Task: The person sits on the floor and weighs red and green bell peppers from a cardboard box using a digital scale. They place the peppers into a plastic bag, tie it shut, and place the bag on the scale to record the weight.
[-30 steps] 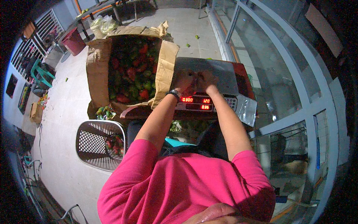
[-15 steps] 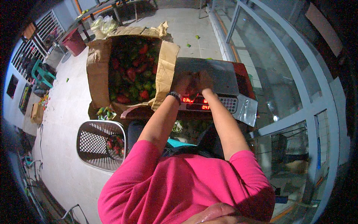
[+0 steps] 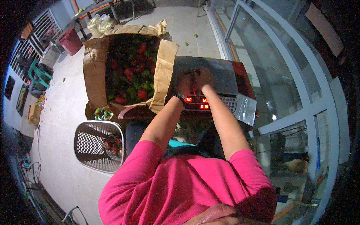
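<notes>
My left hand [image 3: 183, 84] and my right hand [image 3: 204, 78] are close together over the steel platform [image 3: 221, 69] of a counting scale with a lit red display [image 3: 197, 103]. Their fingers curl around something small and dark, which shadow keeps me from making out. Just left of them stands a large, open brown paper-lined box [image 3: 93, 71] heaped with red and green peppers [image 3: 131, 71]. A clear plastic bag [image 3: 245, 110] lies at the scale's right front corner.
A white perforated basket [image 3: 88, 144] with red items inside sits at lower left. Glass framed panels [image 3: 281, 86] line the right side. At the back left are a red bucket [image 3: 71, 41], pale bags [image 3: 103, 24] and a long table; a green chair [image 3: 37, 73] stands farther left.
My hands shift slightly over the scale, staying close together, and my left wrist has moved a little to the right. The lit readings differ from before.
</notes>
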`<control>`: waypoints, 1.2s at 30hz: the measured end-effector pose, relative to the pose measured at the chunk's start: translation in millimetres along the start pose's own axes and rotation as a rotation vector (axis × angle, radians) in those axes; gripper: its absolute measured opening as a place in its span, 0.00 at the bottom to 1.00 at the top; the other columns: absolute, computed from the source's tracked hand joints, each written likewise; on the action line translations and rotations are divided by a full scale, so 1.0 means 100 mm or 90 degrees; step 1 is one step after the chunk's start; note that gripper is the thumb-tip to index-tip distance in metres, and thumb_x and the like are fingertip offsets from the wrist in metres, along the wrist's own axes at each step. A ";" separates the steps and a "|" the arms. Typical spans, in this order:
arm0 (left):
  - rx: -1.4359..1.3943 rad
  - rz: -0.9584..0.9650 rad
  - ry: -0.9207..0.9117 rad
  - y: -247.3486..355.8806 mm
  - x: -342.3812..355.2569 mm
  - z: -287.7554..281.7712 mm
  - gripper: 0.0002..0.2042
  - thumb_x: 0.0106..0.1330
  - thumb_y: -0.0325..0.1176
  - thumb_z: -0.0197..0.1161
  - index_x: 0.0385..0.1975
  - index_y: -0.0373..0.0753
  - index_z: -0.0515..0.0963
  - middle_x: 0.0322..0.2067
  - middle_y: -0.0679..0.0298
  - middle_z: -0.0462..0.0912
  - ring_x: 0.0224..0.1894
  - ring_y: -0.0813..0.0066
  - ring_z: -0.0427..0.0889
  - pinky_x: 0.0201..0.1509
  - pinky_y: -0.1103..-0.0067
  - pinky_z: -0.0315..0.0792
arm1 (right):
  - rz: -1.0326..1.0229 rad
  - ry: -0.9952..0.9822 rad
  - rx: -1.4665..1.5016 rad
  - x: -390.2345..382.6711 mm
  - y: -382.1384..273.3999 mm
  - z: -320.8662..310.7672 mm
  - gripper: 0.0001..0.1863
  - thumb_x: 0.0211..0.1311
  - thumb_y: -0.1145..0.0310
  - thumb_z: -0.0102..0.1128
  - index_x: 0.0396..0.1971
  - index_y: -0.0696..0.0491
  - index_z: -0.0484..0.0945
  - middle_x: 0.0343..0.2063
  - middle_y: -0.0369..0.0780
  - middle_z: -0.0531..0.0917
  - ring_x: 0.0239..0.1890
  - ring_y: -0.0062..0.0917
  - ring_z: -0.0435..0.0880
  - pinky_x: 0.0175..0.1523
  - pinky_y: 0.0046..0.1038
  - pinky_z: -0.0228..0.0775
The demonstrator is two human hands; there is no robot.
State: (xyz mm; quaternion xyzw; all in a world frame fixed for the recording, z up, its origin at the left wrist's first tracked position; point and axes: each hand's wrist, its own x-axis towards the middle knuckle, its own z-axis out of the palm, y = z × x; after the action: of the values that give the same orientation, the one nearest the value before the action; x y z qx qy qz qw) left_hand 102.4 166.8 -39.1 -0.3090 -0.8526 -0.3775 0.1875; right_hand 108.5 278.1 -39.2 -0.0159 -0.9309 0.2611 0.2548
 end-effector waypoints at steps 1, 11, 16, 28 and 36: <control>-0.124 -0.077 -0.025 0.03 0.00 0.00 0.08 0.54 0.33 0.50 0.20 0.36 0.74 0.20 0.61 0.76 0.22 0.75 0.73 0.23 0.77 0.66 | -0.005 -0.004 -0.011 0.03 0.04 0.02 0.13 0.49 0.59 0.50 0.30 0.53 0.74 0.31 0.46 0.75 0.38 0.40 0.73 0.43 0.36 0.65; -0.625 -0.503 0.008 -0.13 -0.19 0.06 0.12 0.59 0.36 0.44 0.25 0.37 0.74 0.22 0.61 0.77 0.22 0.74 0.74 0.23 0.78 0.67 | -0.128 0.034 0.042 -0.24 -0.33 -0.14 0.13 0.52 0.61 0.48 0.26 0.57 0.73 0.28 0.49 0.73 0.34 0.42 0.72 0.39 0.36 0.63; -0.717 -0.610 -0.116 0.21 -0.33 -0.28 0.11 0.59 0.34 0.44 0.27 0.35 0.73 0.24 0.60 0.77 0.24 0.73 0.75 0.25 0.77 0.68 | -0.121 0.090 0.183 -0.39 0.27 0.28 0.07 0.47 0.70 0.51 0.26 0.56 0.73 0.27 0.47 0.74 0.31 0.41 0.72 0.35 0.34 0.65; -0.447 -0.228 0.125 0.65 -1.73 -1.54 0.09 0.60 0.32 0.49 0.37 0.35 0.68 0.34 0.65 0.70 0.38 0.79 0.69 0.44 0.84 0.63 | -0.412 -0.064 0.268 -1.20 -1.64 -0.73 0.10 0.36 0.79 0.55 0.22 0.50 0.72 0.24 0.38 0.71 0.31 0.32 0.70 0.37 0.30 0.60; -0.086 -0.217 0.130 0.42 -2.45 -2.53 0.10 0.53 0.33 0.51 0.34 0.41 0.71 0.36 0.61 0.72 0.45 0.66 0.67 0.54 0.69 0.49 | -0.410 -0.288 0.516 -1.50 -2.52 -0.28 0.10 0.38 0.83 0.52 0.23 0.53 0.70 0.25 0.38 0.70 0.33 0.30 0.70 0.38 0.27 0.62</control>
State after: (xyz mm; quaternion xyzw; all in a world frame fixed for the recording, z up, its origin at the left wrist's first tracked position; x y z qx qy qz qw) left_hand 333.4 -98.3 10.5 -0.1318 -0.8417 -0.4897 0.1853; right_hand 278.3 49.4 36.2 0.4245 -0.7455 0.5037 0.1018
